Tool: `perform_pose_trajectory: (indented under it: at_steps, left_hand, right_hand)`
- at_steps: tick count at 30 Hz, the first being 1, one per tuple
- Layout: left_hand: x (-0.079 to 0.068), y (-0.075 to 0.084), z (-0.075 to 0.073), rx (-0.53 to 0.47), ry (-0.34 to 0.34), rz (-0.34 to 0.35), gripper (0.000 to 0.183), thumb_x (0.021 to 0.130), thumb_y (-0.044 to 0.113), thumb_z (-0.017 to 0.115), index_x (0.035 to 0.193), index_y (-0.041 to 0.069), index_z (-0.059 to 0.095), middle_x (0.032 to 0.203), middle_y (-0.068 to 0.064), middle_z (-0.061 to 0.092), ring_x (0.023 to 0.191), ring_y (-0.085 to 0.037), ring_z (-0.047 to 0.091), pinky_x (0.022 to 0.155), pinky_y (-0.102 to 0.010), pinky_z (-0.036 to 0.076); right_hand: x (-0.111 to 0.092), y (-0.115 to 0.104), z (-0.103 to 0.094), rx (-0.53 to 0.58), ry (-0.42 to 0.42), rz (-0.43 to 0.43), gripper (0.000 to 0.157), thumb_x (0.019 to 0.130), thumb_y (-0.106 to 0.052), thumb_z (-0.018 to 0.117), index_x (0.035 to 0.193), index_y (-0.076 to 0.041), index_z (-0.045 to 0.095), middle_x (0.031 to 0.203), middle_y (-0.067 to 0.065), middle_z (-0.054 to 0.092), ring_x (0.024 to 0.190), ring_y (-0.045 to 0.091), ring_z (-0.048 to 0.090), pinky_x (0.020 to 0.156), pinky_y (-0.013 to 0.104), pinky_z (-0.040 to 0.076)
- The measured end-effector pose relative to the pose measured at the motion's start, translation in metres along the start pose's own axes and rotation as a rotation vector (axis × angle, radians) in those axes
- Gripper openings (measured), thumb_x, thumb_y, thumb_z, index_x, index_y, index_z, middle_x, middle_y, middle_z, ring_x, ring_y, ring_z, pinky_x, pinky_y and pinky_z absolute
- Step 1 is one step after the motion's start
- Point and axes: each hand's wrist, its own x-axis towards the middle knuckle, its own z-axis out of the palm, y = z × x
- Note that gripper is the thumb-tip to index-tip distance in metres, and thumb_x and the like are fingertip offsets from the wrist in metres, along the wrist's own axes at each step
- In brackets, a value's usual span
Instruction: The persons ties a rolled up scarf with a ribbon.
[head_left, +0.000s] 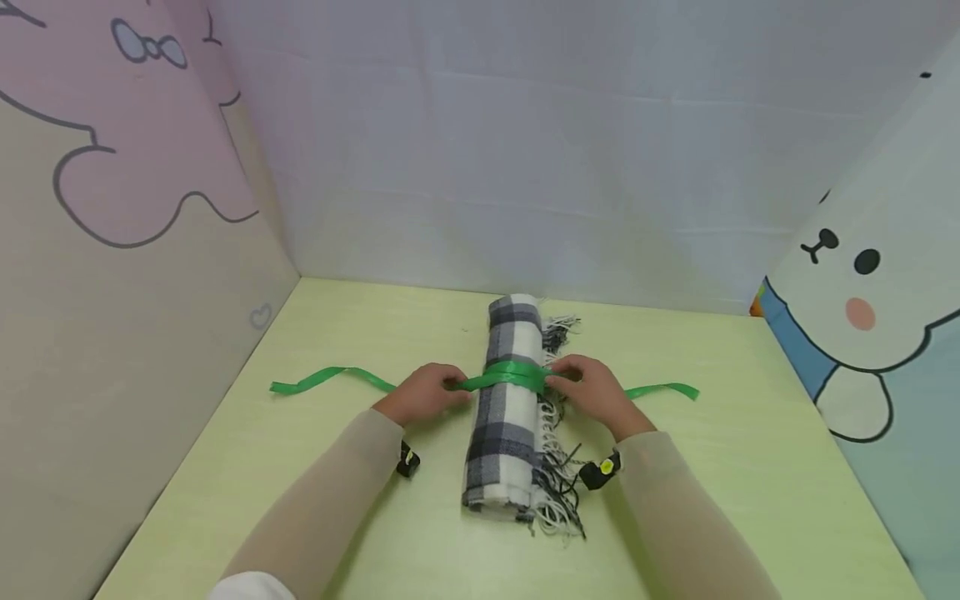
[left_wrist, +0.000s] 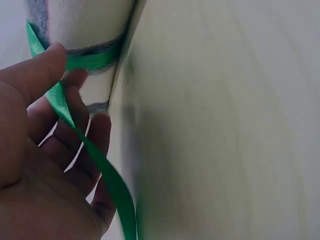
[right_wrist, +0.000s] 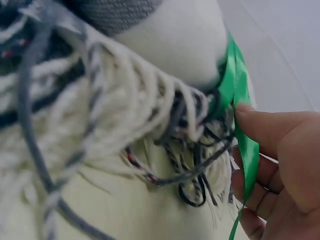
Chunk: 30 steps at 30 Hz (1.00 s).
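A rolled plaid scarf (head_left: 504,442) in grey, black and white lies lengthwise on the table, its fringe (head_left: 557,492) spilling out on the right. Around its middle runs a green ribbon (head_left: 513,372), crossed on top. My left hand (head_left: 429,392) pinches one ribbon end beside the roll; in the left wrist view the ribbon (left_wrist: 112,182) trails down past the fingers. On the other side my right hand (head_left: 592,387) pinches the other end between thumb and fingers, and the right wrist view shows that ribbon (right_wrist: 248,150) hanging across the fingers. Both loose tails extend outward over the table.
The pale yellow table (head_left: 712,517) is bounded by a white back wall (head_left: 525,167). Cartoon-printed side panels stand at the left (head_left: 135,333) and right (head_left: 900,400). A dark wrist device (head_left: 600,472) sits at the right wrist, another (head_left: 407,460) at the left.
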Motion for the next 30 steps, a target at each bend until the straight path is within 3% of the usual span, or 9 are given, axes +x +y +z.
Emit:
perform_pose_trajectory:
  at_steps: [5, 10, 16, 24, 30]
  left_hand:
    - [-0.007, 0.000, -0.016, -0.104, -0.050, 0.007, 0.021, 0.090, 0.036, 0.063, 0.091, 0.016, 0.069, 0.084, -0.005, 0.062, 0.063, -0.017, 0.047, 0.055, -0.030, 0.042]
    - [-0.013, -0.012, -0.032, -0.136, -0.090, -0.040, 0.026, 0.092, 0.034, 0.060, 0.092, 0.009, 0.069, 0.080, -0.009, 0.061, 0.056, -0.017, 0.038, 0.050, -0.029, 0.034]
    - [-0.027, -0.033, -0.056, -0.063, -0.110, -0.110, 0.026, 0.091, 0.035, 0.062, 0.087, 0.010, 0.067, 0.073, -0.007, 0.060, 0.058, -0.016, 0.042, 0.054, -0.030, 0.038]
    - [-0.054, -0.069, -0.097, 0.044, -0.059, -0.227, 0.035, 0.089, 0.040, 0.063, 0.081, 0.007, 0.064, 0.066, -0.006, 0.055, 0.059, -0.016, 0.042, 0.054, -0.030, 0.036]
    - [-0.076, -0.093, -0.123, 0.132, -0.041, -0.273, 0.037, 0.089, 0.044, 0.061, 0.079, 0.008, 0.063, 0.065, -0.003, 0.053, 0.060, -0.017, 0.044, 0.057, -0.030, 0.036]
  right_hand:
    - [-0.001, 0.011, -0.016, 0.009, -0.006, 0.009, 0.031, 0.088, -0.049, 0.060, 0.098, -0.020, 0.064, 0.095, 0.001, 0.061, 0.079, 0.021, 0.054, 0.064, 0.037, 0.045]
    - [-0.006, 0.029, -0.031, 0.018, -0.044, 0.039, 0.034, 0.088, -0.052, 0.058, 0.099, -0.020, 0.064, 0.096, 0.003, 0.062, 0.081, 0.021, 0.055, 0.066, 0.036, 0.046]
    - [-0.018, 0.048, -0.052, 0.008, -0.060, 0.083, 0.033, 0.089, -0.050, 0.058, 0.103, -0.021, 0.064, 0.099, 0.003, 0.061, 0.084, 0.023, 0.055, 0.068, 0.037, 0.046]
    - [-0.034, 0.075, -0.077, -0.067, -0.037, 0.108, 0.037, 0.089, -0.053, 0.056, 0.101, -0.019, 0.065, 0.095, 0.006, 0.059, 0.077, 0.024, 0.049, 0.064, 0.035, 0.042]
    - [-0.044, 0.093, -0.092, -0.116, -0.032, 0.115, 0.037, 0.090, -0.051, 0.055, 0.101, -0.017, 0.064, 0.095, 0.005, 0.059, 0.079, 0.023, 0.048, 0.066, 0.034, 0.041]
